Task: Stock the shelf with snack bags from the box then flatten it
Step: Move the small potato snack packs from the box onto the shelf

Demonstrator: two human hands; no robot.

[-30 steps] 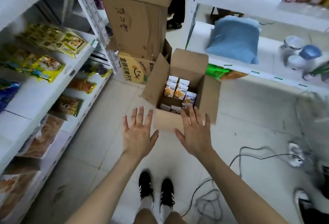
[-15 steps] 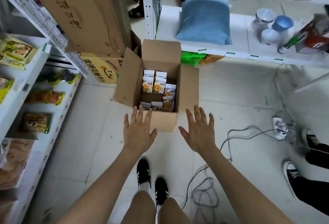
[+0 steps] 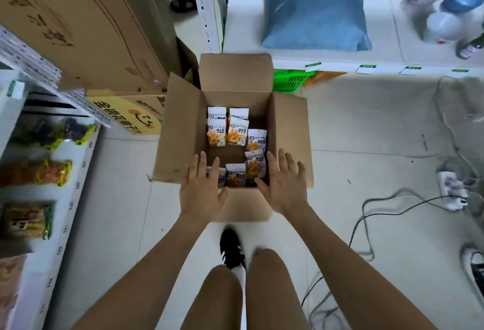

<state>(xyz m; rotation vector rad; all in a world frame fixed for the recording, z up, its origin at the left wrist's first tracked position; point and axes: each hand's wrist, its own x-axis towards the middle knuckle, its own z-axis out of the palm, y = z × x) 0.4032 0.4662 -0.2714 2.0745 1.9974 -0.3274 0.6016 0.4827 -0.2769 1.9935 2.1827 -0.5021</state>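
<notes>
two open hands over a box of snack bags

the open cardboard box (image 3: 180, 133) sits on the pale tile floor (image 3: 366, 146), just in front of the person's black shoe (image 3: 231, 247), with all its flaps up or out. small white snack bags (image 3: 237, 133) with chips pictured on them stand in the bottom of the box. the left hand (image 3: 201, 190) is over the near left corner of the box and the right hand (image 3: 284, 185) is over the near right corner. both hands are palm down with fingers straight and spread apart, holding nothing. i cannot tell if they touch the box. the white shelf (image 3: 78, 162) is at the left with other snack packs (image 3: 36, 172) on it. big cardboard boxes (image 3: 78, 28) stand behind, a blue cushion (image 3: 314, 7) lies on the far shelf, and black cables (image 3: 379, 211) lie at the right.
</notes>
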